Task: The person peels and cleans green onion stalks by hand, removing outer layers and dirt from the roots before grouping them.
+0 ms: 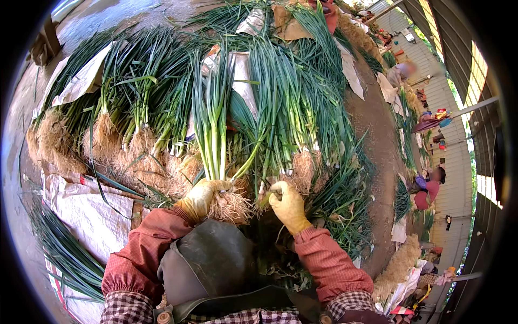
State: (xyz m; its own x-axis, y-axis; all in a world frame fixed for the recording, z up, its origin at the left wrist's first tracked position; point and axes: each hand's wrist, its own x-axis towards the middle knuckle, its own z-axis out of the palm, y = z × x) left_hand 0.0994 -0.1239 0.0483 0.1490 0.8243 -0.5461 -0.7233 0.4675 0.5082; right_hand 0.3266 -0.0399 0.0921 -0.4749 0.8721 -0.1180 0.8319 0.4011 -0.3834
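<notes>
A bunch of green onions (217,143) stands upright in front of me, its pale roots (232,208) hanging over my dark apron (210,259). My left hand (199,197), in a yellowish glove, is closed around the white bases just above those roots. One stalk leans out of the bunch to the right. My right hand (290,205), gloved alike, is beside the roots with thumb and fingertips pinched together. A yellow-green scrap shows at its fingertips, too small to make out. Loose green onion stalks (283,116) lie just beyond the right hand.
Rooted green onion bundles (105,132) lie in a row at the left and ahead. A white sack (94,208) is at lower left, by more long leaves (59,248). Leafy scraps (345,216) pile at the right. Another person (427,191) sits across the brown floor (359,121).
</notes>
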